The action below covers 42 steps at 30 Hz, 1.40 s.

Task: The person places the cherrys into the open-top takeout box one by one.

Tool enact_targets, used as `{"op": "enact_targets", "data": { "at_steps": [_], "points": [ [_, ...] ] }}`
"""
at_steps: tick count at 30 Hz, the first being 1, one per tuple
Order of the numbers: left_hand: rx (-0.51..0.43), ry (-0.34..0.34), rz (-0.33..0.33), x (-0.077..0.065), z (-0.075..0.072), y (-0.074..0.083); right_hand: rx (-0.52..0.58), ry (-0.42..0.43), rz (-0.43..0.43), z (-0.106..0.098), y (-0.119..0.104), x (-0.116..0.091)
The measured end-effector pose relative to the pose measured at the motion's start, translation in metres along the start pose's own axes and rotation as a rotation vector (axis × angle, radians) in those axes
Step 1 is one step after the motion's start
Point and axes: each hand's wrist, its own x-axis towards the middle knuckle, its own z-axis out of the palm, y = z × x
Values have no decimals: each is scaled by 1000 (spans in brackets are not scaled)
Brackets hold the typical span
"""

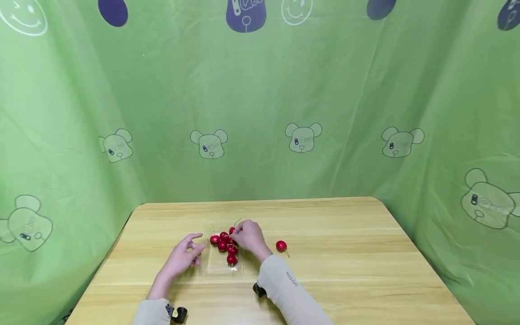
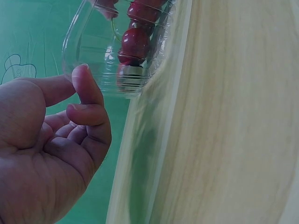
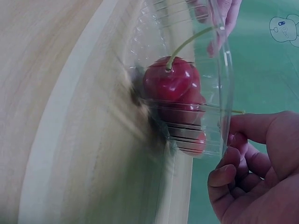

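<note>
A clear plastic box (image 1: 213, 265) holds several red cherries (image 1: 222, 246), their stems still on, mostly toward its right side. At the box's far right, my right hand (image 1: 248, 235) reaches over the rim with thumb and fingers together. A green stem (image 2: 115, 31) runs from a cherry (image 2: 135, 42) up to those fingertips, which appear to pinch it; the exact contact is hidden. My left hand (image 1: 183, 257) is beside the box's left wall, fingers loosely bent and holding nothing. Its fingertips are close to the rim; whether they touch is unclear.
One more cherry (image 1: 281, 246) with a stem lies on the wooden table (image 1: 357, 262) to the right of the box. Green curtains (image 1: 260, 176) printed with bear heads hang behind the table and at both sides.
</note>
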Motion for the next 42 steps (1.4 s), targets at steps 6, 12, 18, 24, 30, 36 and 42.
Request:
{"op": "enact_targets", "data": {
  "at_steps": [6,12,18,24,30,36,42],
  "points": [
    [2,-3,7,0,0,0,4,8,-5,1,2,1],
    [-1,1,13,-1,1,1,24,4,-17,0,6,1],
    [18,2,9,0,2,0,65,-17,-8,-5,11,-1],
    [10,7,-1,0,2,-2,90,-37,-41,-18,19,-5],
    [18,17,12,1,1,-3,91,-40,-103,-38,31,-18],
    [20,19,7,1,1,-2,90,-36,-108,-65,50,-32],
    [28,14,11,-1,1,0,84,16,-48,-94,73,-52]
  ]
}}
